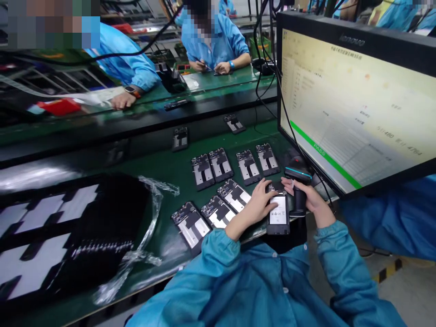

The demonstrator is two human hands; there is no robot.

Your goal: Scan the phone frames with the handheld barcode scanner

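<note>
An opened phone (278,215) lies by the front edge of the green bench, its pale battery label and black lower end facing up. My left hand (255,204) reaches over from the left and holds it, thumb on the battery and fingers at the upper end. My right hand (313,200) is beside a black barcode scanner (299,200), partly in front of its handle. Its fingertips are pinched together above the phone's top right corner; something small and whitish shows there, too small to name. Left of my left hand lie two more opened phones, one (218,212) and another (235,194).
Several opened phones (203,171) lie further back. At left is a black tray (112,227) under clear plastic wrap (150,227). A monitor (354,109) showing PASS stands at right, with hanging cables (260,50). Two co-workers in blue sit across the bench.
</note>
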